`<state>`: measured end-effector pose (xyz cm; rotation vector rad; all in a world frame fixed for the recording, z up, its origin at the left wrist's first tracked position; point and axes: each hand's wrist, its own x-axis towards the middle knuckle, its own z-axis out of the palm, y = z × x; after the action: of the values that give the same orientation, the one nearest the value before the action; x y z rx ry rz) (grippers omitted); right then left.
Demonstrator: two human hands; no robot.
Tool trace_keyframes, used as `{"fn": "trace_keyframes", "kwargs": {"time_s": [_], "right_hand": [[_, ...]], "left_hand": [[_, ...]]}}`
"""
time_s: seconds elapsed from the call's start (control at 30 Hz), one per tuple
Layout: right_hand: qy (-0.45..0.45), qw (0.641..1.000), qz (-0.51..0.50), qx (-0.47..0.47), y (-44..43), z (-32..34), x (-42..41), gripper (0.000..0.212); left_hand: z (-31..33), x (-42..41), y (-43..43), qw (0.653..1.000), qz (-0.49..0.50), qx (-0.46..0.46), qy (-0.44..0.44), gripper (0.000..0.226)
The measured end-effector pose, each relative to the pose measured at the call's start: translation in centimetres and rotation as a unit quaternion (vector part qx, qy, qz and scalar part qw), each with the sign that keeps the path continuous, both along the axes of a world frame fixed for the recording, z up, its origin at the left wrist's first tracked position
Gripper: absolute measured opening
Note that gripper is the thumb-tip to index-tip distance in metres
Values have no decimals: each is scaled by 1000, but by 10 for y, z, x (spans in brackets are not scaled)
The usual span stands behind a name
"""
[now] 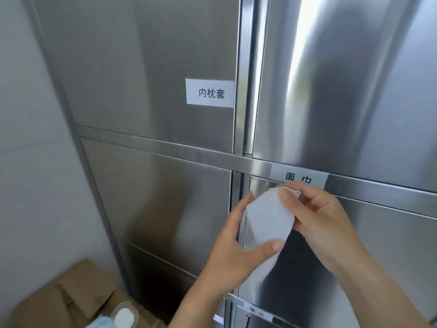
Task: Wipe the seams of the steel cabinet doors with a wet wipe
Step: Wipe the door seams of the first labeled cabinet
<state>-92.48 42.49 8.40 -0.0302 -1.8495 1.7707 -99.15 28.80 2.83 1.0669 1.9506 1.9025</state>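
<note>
A steel cabinet fills the view, with its upper left door [146,67] and upper right door [343,79] split by a vertical seam [246,91]. A horizontal steel rail [165,147] runs below them, over the lower doors. In front of the lower vertical seam [236,185] I hold a white wet wipe [267,221] with both hands. My left hand [234,252] pinches its lower edge between thumb and fingers. My right hand [319,214] pinches its upper edge. The wipe is spread between them, away from the steel.
White paper labels are stuck on the upper left door [210,93] and on the rail [299,177]. A grey wall [35,162] stands at the left. Cardboard boxes [71,299] sit at the bottom left, with a round white container [124,316] and blue cloth on them.
</note>
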Motion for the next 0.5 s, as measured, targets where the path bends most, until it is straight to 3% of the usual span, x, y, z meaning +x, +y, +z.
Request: {"fn": "trace_keyframes", "kwargs": {"time_s": [0.13,0.23,0.33,0.43,0.5], "right_hand": [[10,999,-30,-23,27,17,15,32],[22,996,-83,-24,48,25,27,28],[29,990,-134,-19,66,24,35,7],[12,987,-154,52,75,17,37,15],[18,973,-176,150,78,13,39,14]], "left_hand": [[18,14,28,997,-48,31,-44,44],[28,23,37,997,17,43,-58,25],[37,33,40,992,83,91,-25,14],[46,41,41,984,136,112,39,10],[53,44,40,978,162,118,48,9]]}}
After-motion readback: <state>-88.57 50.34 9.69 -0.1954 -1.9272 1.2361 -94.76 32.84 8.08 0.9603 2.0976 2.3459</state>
